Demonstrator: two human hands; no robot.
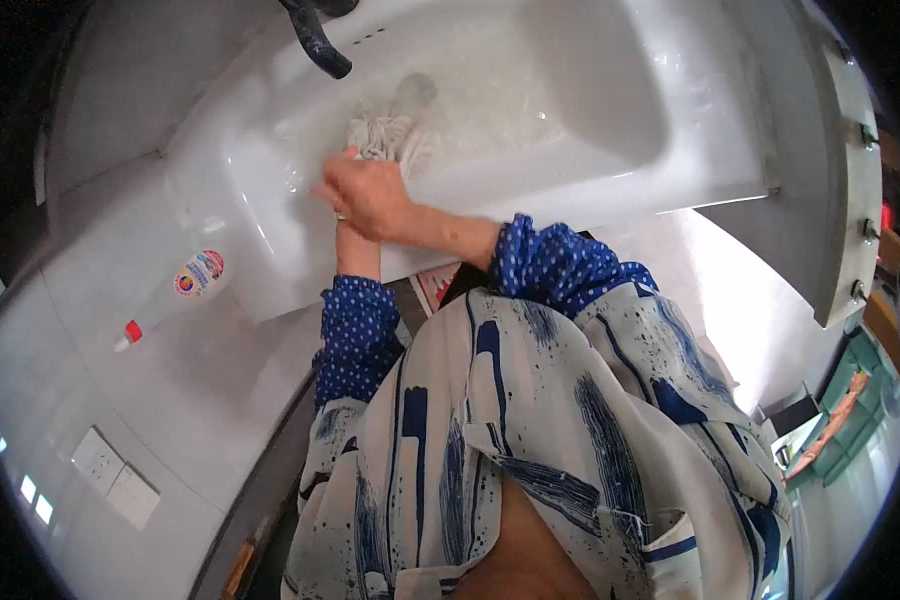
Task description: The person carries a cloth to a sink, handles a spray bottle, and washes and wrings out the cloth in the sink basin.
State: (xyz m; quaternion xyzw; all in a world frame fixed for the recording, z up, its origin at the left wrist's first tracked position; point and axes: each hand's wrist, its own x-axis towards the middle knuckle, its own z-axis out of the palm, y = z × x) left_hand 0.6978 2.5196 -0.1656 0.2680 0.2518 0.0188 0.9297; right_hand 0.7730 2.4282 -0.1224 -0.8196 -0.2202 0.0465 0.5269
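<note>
My right hand (368, 195) crosses over my left hand (345, 212) at the near side of the white sink (610, 185). The right fingers are curled and smeared by motion, and what they grip is unclear. Most of my left hand lies hidden under the right one, so its fingers do not show. Just beyond both hands, a wet, bunched whitish cloth (382, 137) lies in shallow, cloudy water. Whether either hand touches the cloth cannot be made out.
A black faucet (318, 45) reaches over the sink. Left of the basin lies a clear bottle (199, 273) with a red cap (133, 330). A wall socket plate (100, 458) is at the lower left. A green bin-like container (855, 400) stands at the right.
</note>
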